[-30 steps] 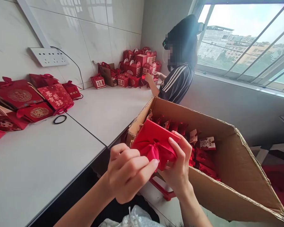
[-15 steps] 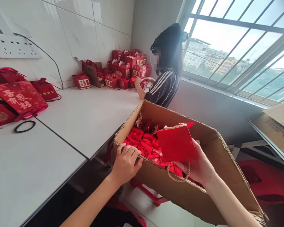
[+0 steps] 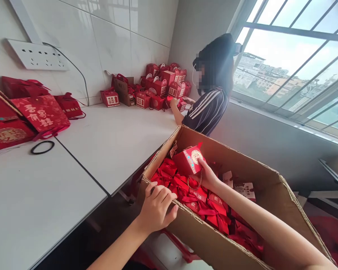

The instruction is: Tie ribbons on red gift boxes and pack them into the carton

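- Your right hand [image 3: 207, 176] pinches the small red gift box [image 3: 189, 160], raised just above the packed red bags [image 3: 202, 202] in the carton.
- Left hand [image 3: 157, 208] curled over the cardboard box [image 3: 214, 240] near rim; grip firmly to steady it.
- Lift clear, mind the cord handle [image 3: 195, 183] dangling below your fingers.

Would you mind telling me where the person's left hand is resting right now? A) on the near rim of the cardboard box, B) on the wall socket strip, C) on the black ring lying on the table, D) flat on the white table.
A: the left hand curls over the near rim of the cardboard box, while the right hand holds a small red gift bag inside it.
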{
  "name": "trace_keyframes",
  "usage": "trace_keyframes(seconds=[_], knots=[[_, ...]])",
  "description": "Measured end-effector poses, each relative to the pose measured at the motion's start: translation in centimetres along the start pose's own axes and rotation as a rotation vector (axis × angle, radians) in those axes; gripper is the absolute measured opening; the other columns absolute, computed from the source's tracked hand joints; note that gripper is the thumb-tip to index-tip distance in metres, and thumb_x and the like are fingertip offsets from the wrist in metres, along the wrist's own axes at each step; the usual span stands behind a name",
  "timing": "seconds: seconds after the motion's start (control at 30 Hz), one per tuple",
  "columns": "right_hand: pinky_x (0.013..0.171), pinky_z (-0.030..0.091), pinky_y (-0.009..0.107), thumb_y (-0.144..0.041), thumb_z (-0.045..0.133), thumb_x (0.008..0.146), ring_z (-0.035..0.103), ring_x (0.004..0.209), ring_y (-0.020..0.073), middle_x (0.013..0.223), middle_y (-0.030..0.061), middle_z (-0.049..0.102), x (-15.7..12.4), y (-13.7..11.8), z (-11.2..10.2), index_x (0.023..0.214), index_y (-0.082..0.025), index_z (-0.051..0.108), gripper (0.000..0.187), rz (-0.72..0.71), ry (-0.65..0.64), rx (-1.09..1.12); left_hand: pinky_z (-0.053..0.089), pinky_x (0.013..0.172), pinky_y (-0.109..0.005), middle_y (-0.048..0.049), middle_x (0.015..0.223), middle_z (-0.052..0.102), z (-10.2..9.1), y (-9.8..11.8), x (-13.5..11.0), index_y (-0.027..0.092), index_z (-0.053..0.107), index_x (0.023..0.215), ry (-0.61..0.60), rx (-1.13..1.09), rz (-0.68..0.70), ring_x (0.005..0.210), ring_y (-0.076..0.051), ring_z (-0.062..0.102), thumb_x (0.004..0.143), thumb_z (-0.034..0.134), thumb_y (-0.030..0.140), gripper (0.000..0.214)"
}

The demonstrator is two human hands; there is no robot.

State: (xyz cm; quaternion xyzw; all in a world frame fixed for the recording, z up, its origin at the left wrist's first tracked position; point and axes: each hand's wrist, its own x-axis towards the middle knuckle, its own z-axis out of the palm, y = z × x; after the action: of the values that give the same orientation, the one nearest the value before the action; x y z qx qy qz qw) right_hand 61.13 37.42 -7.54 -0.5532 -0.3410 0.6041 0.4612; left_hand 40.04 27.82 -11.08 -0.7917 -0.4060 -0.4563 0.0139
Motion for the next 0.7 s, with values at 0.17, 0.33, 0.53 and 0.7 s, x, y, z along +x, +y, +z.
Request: trace_keyframes(seconds=[0.17,0.33,0.53,0.7], knots=[[0.111,0.031,0.042,-0.03,0.08,0.057,0.048,0.122,0.0235,0.119,0.0058,0.05,2.9,4.4,2.3,0.111,-0.022,0.044,0.065,-0.392,0.126,-0.308,0.03,0.094,-0.039,0.0001,0.076,0.064,0.4,0.0,-0.2,0.021,0.059,0.086,0.023,-0.014,-0.008,0.079,-0.018,0.055,0.083,0.045,0.027,0.016],[0.11,0.032,0.04,-0.032,0.075,0.059,0.048,0.119,0.0269,0.114,0.0046,0.044,4.2,7.5,4.5,0.111,-0.024,0.048,0.059,-0.612,0.089,-0.569,0.031,0.093,-0.04,-0.0005,0.076,0.063,0.5,0.0,-0.1,0.021,0.059,0.085,0.048,-0.04,-0.014,0.078,-0.018,0.055,0.085,0.041,0.028,0.02],[0.099,0.038,0.059,-0.049,0.071,0.053,0.051,0.109,0.0382,0.101,0.0074,0.047,5.8,8.4,3.7,0.107,-0.022,0.046,0.066,-0.674,0.114,-0.773,0.036,0.095,-0.041,-0.0014,0.078,0.067,2.8,-0.2,-0.9,0.022,0.061,0.091,0.1,0.026,0.041,0.078,-0.019,0.06,0.079,0.052,0.036,0.02],[0.074,0.053,0.054,-0.053,0.067,0.051,0.064,0.089,0.0377,0.09,0.0079,0.062,8.0,4.9,0.1,0.081,-0.036,0.06,0.035,-0.794,-0.024,-1.382,0.037,0.094,-0.025,0.0058,0.094,0.071,0.2,-5.0,-2.8,0.029,0.061,0.092,0.056,0.295,0.248,0.095,-0.01,0.061,0.086,0.052,0.018,0.015]])
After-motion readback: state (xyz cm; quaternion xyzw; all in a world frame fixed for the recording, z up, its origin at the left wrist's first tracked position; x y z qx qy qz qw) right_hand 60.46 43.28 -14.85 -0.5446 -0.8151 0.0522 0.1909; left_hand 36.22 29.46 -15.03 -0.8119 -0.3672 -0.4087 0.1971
